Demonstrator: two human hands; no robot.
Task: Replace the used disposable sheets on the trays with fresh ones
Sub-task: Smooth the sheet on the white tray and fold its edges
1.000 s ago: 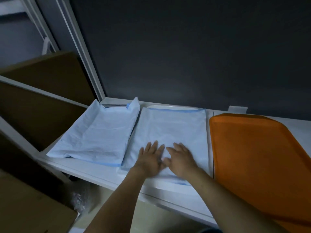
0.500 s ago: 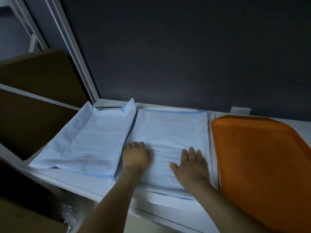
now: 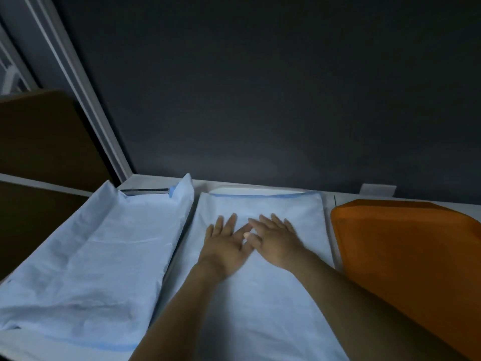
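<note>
A pale blue disposable sheet [image 3: 273, 308] covers the middle white tray [image 3: 250, 190], whose far rim shows beyond the sheet. My left hand [image 3: 225, 246] and my right hand [image 3: 277, 241] lie flat on this sheet side by side, fingers straight, fingertips nearly touching. To the left, a second pale blue sheet [image 3: 91, 269] lies creased over another tray, its far corners standing up. A bare orange tray [image 3: 416, 256] sits to the right, with no sheet on it.
A white shelf surface [image 3: 145, 182] carries the trays against a dark wall [image 3: 260, 87]. A white frame post [image 3: 86, 89] runs diagonally at the left. Brown cardboard panels [image 3: 39, 142] stand at the far left. A small white tab [image 3: 378, 189] sits at the wall.
My hands were spread apart near the sheet's near edge; now they are together farther up the middle sheet. The view has shifted closer and to the right.
</note>
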